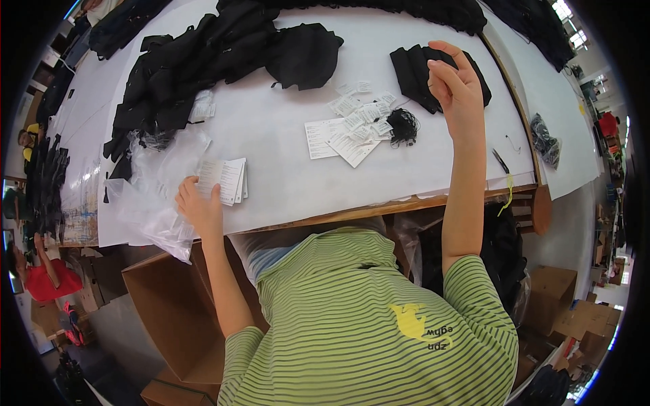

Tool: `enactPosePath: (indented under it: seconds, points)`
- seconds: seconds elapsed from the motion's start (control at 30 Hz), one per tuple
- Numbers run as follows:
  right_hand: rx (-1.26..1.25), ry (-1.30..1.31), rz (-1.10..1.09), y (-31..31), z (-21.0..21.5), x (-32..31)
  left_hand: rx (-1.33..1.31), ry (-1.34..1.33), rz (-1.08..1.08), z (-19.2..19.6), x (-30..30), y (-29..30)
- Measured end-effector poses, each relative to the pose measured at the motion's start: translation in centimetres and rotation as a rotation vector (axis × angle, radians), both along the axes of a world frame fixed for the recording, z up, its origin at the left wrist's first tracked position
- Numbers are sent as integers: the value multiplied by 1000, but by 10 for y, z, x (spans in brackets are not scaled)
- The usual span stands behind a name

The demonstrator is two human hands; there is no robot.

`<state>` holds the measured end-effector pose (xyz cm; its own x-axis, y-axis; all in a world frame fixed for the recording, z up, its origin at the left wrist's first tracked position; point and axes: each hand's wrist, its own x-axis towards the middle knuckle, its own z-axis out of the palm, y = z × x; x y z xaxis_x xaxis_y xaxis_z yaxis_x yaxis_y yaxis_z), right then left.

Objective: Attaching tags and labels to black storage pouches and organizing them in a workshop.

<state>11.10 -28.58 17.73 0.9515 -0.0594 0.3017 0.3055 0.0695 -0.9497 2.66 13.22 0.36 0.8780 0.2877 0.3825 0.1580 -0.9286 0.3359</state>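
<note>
My left hand point(203, 208) is closed on the left side of a small stack of white printed cards point(230, 183), thumb over the near edge. A crumpled clear plastic bag point(159, 183) lies beside that hand. Raised over the right part of the table, my right hand point(457, 91) has its index finger and thumb bent, with a gap between the tips and nothing visible in it. Beneath it lies a folded black garment point(410, 73). To its left are a pile of small white labels point(362, 111), a bunch of black strings point(404, 127) and more white printed cards point(323, 139).
Black garments point(196, 57) are heaped across the far left of the white-covered table point(271, 128). Dark-handled snips point(500, 161) and a yellow cord point(508, 196) lie near the right edge. An open cardboard box point(162, 304) stands below the table, left of me. People work farther left.
</note>
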Motion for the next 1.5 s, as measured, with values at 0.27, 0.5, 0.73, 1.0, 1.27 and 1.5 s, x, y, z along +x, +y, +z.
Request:
enactPosePath:
  seconds: [0.27, 0.5, 0.73, 1.0, 1.27, 1.5]
  points:
    - [30, 148, 131, 44, -23, -37, -946, 89, -235, 44, -4, -40]
    - [43, 284, 396, 100, -52, -66, -987, 28, -463, 86, -31, -120]
    - [-60, 191, 444, 126, -64, -83, -1299, -7, -389, 81, -37, -137]
    - [-143, 127, 413, 124, -73, -84, -1145, -132, -403, 80, -37, -143]
    - [-56, 216, 403, 121, -74, -85, -1034, -120, -439, 80, -37, -147]
    - [-17, 235, 386, 120, -74, -86, -1028, -117, -406, 83, -37, -150]
